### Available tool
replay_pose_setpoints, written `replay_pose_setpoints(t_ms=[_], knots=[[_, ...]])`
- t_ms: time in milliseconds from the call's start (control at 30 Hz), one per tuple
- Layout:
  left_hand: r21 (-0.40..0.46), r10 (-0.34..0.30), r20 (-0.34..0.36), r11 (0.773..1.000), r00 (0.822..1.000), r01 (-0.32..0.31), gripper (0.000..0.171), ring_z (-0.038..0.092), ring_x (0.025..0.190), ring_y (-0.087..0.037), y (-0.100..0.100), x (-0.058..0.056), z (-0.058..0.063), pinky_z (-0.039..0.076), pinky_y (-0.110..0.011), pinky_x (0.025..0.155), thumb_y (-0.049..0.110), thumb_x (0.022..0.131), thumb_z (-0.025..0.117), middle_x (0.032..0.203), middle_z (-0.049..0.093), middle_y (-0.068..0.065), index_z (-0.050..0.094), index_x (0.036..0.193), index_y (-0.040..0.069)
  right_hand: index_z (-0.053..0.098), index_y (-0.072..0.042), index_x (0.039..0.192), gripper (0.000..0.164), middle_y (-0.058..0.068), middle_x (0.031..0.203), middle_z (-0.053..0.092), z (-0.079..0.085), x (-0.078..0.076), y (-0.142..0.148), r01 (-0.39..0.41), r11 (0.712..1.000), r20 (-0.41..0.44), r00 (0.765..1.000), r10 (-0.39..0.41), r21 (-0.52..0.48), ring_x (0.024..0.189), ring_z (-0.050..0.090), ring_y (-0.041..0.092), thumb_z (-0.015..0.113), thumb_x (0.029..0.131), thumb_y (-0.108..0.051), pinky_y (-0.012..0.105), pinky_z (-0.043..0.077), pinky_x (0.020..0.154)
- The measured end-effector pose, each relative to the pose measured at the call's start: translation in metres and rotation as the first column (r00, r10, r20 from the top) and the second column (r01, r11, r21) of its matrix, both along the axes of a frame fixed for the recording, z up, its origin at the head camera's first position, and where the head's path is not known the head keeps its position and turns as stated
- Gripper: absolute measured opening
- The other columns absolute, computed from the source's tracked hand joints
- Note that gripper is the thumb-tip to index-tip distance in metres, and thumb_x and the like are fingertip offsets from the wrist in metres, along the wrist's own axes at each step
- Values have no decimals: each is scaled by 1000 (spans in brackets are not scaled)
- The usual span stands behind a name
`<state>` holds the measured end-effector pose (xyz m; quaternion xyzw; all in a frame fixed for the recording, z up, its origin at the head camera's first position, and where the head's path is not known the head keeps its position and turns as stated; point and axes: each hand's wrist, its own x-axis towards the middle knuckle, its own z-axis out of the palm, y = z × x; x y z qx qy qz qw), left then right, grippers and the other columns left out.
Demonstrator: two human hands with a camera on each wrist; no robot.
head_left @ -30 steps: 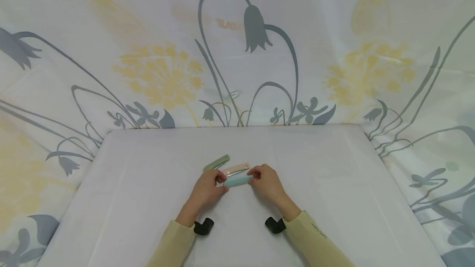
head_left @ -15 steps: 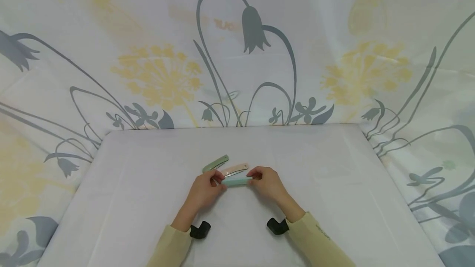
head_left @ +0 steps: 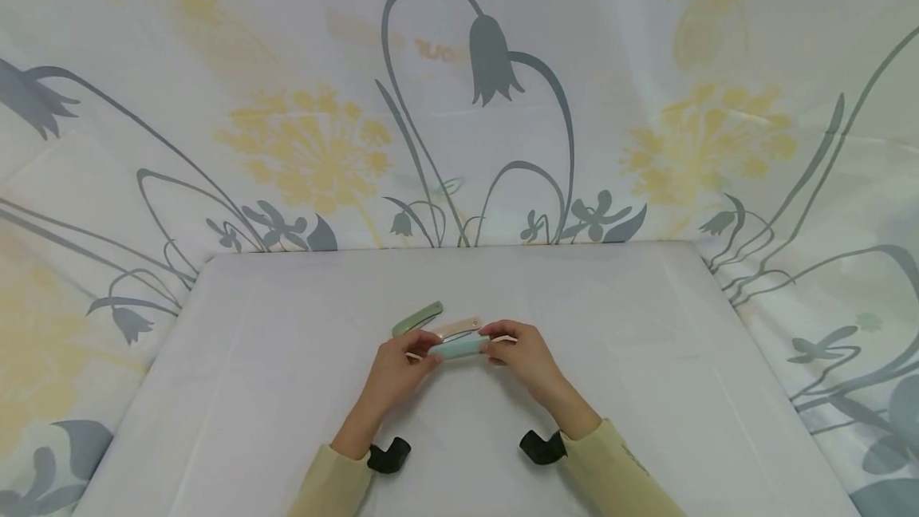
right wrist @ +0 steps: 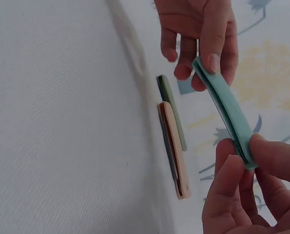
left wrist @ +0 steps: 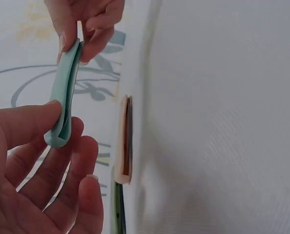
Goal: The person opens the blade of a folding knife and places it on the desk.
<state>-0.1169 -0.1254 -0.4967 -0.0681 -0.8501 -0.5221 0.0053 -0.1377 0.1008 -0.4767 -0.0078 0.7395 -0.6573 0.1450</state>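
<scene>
Both hands hold a mint-green folding knife (head_left: pixel 459 347), its blade folded into the slotted handle. My left hand (head_left: pixel 398 365) pinches its left end between thumb and fingers. At the other end, my right hand (head_left: pixel 527 361) pinches it too, thumb and fingertips on either side, as the right wrist view shows. That view also has the knife's slot (right wrist: pixel 220 106) facing the camera. Just beyond the hands, a peach folding knife (head_left: pixel 461 326) lies on the white table. Behind it to the left is a green folding knife (head_left: pixel 417 318), partly covered by my left fingers in the head view.
A white cloth covers the table (head_left: pixel 617 357). A curtain with grey and yellow flowers (head_left: pixel 309 142) stands along the back and both sides. Black wrist mounts (head_left: pixel 390 455) stick out from the yellowish sleeves (head_left: pixel 610 461).
The mint-green knife has turned a little in the fingers, its right end now slightly higher. My right hand has shifted a little to the right with its fingers straighter. The other two knives stay put.
</scene>
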Motion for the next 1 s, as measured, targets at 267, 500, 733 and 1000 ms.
replay_pose_setpoints(t_ms=[267,500,733,1000], knots=[[92,-83,0,992,997,83,16,66,89,-16,5,6,8,52,-28,72,12,88,76,101,73,0,75,104,15,66,4,119,29,22,122,61,-2,0,2,-20,995,12,1000,21,-98,91,65,17,68,92,-5,30,55,80],[134,-138,74,983,988,128,22,66,85,-16,10,15,11,52,-26,70,11,88,76,100,72,-3,73,109,13,66,2,119,28,13,116,64,2,6,0,-6,991,-3,1000,5,-133,91,65,18,70,93,-9,32,55,80],[270,-92,123,961,988,56,32,67,82,-19,16,22,13,55,-30,62,4,86,77,100,71,-10,70,117,6,62,-1,128,39,13,113,64,-3,15,-5,49,967,34,999,-42,-248,97,65,20,72,91,-8,33,55,83],[364,-51,145,931,988,-6,31,66,87,-18,27,29,14,57,-29,69,6,86,76,102,68,-11,70,117,3,61,5,128,43,13,111,68,-8,35,-15,63,967,43,998,-54,-246,98,67,18,74,89,-9,32,55,82]])
